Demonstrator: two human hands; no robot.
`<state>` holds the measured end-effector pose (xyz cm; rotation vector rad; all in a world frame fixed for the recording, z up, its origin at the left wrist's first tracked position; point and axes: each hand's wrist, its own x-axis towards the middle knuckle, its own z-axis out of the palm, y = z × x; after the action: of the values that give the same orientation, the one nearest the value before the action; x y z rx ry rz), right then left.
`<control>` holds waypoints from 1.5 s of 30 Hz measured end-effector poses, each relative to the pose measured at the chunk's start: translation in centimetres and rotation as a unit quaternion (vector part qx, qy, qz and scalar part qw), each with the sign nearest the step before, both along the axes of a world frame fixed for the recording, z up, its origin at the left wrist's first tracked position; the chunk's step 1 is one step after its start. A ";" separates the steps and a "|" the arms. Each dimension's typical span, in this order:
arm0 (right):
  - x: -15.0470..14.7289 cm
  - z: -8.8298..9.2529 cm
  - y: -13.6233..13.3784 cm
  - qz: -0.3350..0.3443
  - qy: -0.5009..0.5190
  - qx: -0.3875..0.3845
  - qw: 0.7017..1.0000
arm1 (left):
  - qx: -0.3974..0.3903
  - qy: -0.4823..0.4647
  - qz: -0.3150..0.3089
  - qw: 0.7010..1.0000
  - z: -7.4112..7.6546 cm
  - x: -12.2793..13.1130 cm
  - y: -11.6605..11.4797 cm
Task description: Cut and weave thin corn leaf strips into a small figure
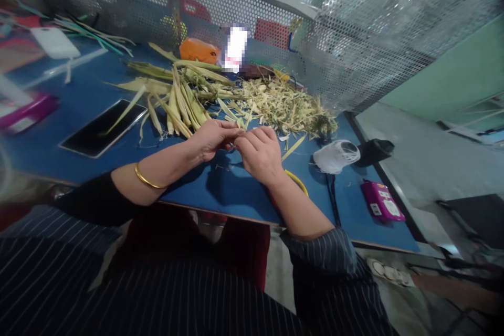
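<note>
Yellowish, flat strips (pixel 181 106) and tangled shreds (pixel 289 105) lie beyond bent fingers (pixel 258 139).

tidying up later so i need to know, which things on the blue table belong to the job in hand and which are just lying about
Likely part of the job:
long husk-like strips
shredded heap
perhaps the white spool

Apparently just lying about:
dark-screened phone
orange packet
purple packet at right
</note>
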<state>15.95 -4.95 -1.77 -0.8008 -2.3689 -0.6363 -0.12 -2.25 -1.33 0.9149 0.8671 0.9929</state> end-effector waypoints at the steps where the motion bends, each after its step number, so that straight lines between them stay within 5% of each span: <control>1: 0.0 0.0 0.0 0.002 -0.005 0.004 1.000 | -0.002 0.000 0.006 1.000 -0.1 0.1 -0.1; 10: -0.3 0.6 -0.5 0.051 0.026 0.024 0.998 | 0.007 -0.027 0.039 0.999 0.2 0.3 -0.6; 25: -0.8 0.8 -1.5 0.132 0.042 -0.048 0.989 | -0.024 -0.023 0.111 0.993 0.6 0.3 -0.3; 32: -0.9 0.7 -1.5 0.145 0.039 -0.079 0.985 | -0.036 -0.030 0.098 0.994 0.6 0.0 0.0; 34: -0.6 0.7 -1.4 0.122 0.106 -0.096 0.982 | -0.035 -0.023 0.094 0.995 0.7 -0.2 0.2; 38: 0.1 0.5 -0.7 -0.043 0.308 -0.169 0.935 | -0.013 -0.010 0.050 0.999 0.8 -0.5 0.3; 42: 0.1 -0.1 0.1 -0.108 0.259 -0.351 0.893 | 0.022 0.017 0.025 0.999 0.7 -0.6 0.1; 45: -0.2 -0.2 0.1 -0.120 0.229 -0.358 0.897 | 0.064 0.063 0.020 0.996 0.7 -0.6 -0.2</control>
<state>15.80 -4.85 -1.95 -1.3868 -2.0468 0.3637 -0.69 -2.42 -0.64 1.0819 0.9397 1.0434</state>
